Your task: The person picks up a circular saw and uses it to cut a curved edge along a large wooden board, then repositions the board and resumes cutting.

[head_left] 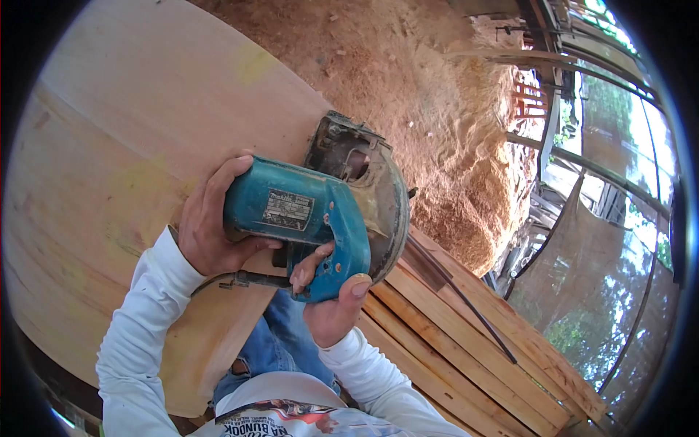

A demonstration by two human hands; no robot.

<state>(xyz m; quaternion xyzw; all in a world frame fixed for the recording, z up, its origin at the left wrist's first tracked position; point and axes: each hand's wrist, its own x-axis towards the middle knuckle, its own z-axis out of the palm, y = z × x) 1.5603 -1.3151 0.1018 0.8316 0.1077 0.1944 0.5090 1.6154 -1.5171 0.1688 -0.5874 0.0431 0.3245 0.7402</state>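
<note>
A teal circular saw [280,200] with a worn metal guard [382,211] is held up over the edge of a broad wooden panel [116,197]. My left hand [211,226] wraps round the end of the motor housing, near the printed label. With its fingers through the handle loop [353,240], my right hand [335,309] grips the saw's rear handle, thumb pressed on the outside. A dark cord [255,279] comes out below the handle. The blade cannot be made out from here.
Several long planks [466,349] lie at the lower right, with a thin dark rod [473,309] across them. Sawdust [429,124] is heaped on the ground beyond the panel. Netting [590,284] and timber posts stand at the far right.
</note>
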